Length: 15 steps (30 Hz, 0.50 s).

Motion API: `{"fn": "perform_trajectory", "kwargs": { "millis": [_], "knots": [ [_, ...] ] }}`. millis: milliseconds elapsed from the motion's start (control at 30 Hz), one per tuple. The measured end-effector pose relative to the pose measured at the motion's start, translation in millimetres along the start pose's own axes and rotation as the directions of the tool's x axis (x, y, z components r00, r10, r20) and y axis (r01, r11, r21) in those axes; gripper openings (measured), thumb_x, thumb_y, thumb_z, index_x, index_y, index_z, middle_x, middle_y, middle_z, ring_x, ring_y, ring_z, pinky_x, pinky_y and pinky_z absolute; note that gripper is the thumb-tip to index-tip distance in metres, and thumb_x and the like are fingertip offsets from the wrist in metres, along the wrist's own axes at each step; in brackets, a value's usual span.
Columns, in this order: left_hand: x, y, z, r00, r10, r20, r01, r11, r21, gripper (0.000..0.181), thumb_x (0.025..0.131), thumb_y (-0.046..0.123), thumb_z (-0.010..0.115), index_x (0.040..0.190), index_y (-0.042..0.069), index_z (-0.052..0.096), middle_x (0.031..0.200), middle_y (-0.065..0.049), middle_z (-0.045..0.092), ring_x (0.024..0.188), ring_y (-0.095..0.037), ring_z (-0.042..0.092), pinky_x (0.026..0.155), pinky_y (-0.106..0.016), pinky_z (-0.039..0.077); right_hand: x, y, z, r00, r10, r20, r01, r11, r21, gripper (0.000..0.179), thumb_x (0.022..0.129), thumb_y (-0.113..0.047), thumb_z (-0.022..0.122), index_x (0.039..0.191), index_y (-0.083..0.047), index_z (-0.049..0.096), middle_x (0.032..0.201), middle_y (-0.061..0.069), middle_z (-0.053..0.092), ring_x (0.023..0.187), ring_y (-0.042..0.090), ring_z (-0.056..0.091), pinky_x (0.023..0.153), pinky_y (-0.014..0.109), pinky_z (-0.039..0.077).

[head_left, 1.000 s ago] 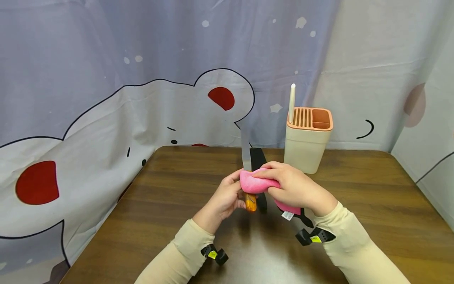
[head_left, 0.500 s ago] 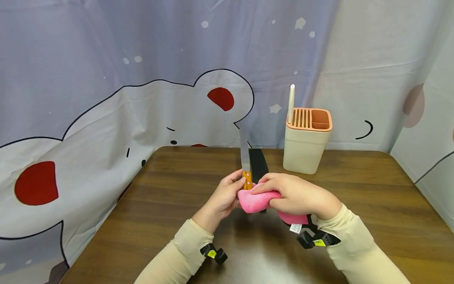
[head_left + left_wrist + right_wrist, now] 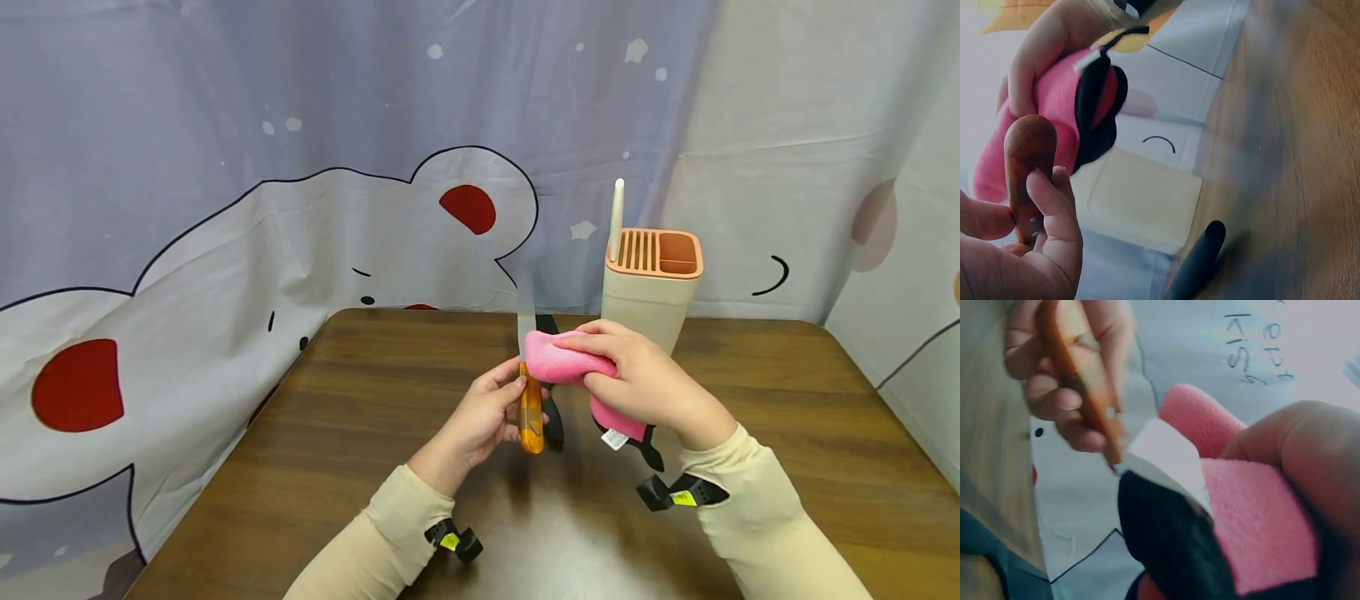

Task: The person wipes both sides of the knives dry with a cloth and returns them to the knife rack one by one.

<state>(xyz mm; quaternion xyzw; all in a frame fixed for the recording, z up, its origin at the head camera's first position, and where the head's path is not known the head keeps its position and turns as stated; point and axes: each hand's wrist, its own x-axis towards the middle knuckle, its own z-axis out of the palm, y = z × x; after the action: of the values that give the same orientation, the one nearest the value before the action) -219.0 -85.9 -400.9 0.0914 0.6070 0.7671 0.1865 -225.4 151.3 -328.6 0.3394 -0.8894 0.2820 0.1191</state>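
Observation:
My left hand [image 3: 483, 417] grips a knife by its orange-brown wooden handle [image 3: 531, 412], blade pointing up and away; the handle's rounded end faces the left wrist camera. In my right hand [image 3: 652, 379] is a pink cloth [image 3: 566, 358], bunched between thumb and fingers. The cloth overlaps the spot where handle meets blade [image 3: 527, 321] in the head view; whether it touches the metal I cannot tell. Black trim [image 3: 1166, 531] and a white tag [image 3: 1163, 447] hang from its lower part. Behind the knife lies a black knife-shaped thing [image 3: 553, 425] on the table, partly hidden.
Toward the back right of the wooden table [image 3: 375, 367] stands a cream holder [image 3: 645, 304] with an orange slotted top and a white stick upright at its left corner. A printed curtain [image 3: 337, 233] hangs behind the table's far edge.
My right hand drew the pink cloth down over the knife handle, then lifted it up and away to the handle's top. The knife has shifted slightly right; the left hand hardly moved.

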Motion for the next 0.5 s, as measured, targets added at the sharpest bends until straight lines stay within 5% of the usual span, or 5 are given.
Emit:
{"fn": "perform_trajectory", "kwargs": {
  "millis": [500],
  "knots": [
    [-2.6,2.0,4.7,0.999,0.025,-0.030,-0.025,1.000,-0.003,0.045,0.105,0.017,0.051,0.150,0.018,0.050,0.107,-0.004,0.070,0.078,-0.016,0.073,0.060,-0.033,0.063,2.6,-9.9,20.2,0.997,-0.028,0.074,0.036,0.995,-0.098,0.047,0.086,-0.009,0.061,0.130,-0.023,0.072,0.119,-0.001,0.069,0.101,0.019,0.066,0.084,0.038,0.054]
  ]
}}
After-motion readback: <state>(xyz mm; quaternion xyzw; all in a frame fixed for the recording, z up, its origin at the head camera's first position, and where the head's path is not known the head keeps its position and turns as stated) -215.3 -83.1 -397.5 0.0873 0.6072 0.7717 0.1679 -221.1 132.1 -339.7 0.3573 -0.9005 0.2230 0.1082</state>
